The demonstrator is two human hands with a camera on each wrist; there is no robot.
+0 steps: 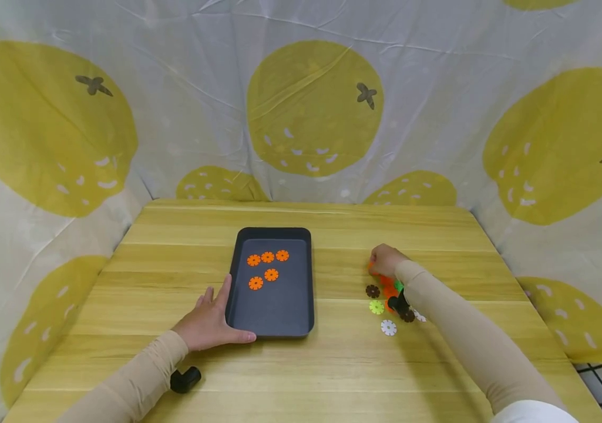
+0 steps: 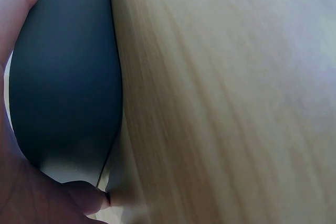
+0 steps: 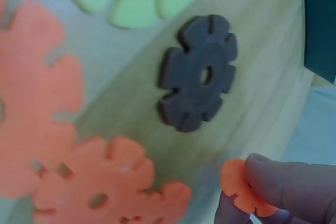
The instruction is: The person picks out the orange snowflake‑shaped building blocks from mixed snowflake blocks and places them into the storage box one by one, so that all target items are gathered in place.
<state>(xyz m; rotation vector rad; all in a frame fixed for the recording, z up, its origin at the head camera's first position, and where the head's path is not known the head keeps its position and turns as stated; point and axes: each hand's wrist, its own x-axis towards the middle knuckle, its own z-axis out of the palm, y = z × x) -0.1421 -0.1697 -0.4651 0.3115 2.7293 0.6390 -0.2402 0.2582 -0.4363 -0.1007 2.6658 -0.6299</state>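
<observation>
On the wooden table lies a dark grey tray (image 1: 286,314) with several flat orange notched discs (image 1: 267,257) on its floor. My left hand (image 1: 208,323) rests against the tray's near left corner, its fingers stretched along the left side and thumb along the near edge. To the right of the tray, my right hand (image 1: 385,260) pinches one orange notched disc (image 3: 234,183) between thumb and fingers. Below it are loose orange discs (image 3: 94,174), a brown disc (image 3: 186,69) and a yellow-green disc (image 3: 137,11). The sleeve and wrist camera hide part of this pile.
A white disc (image 1: 388,328) lies at the pile's near side. Black wrist cameras (image 1: 185,380) sit on both forearms. A lemon-printed cloth (image 1: 311,106) hangs behind and beside the table (image 1: 258,382). Bare wood lies between tray and pile.
</observation>
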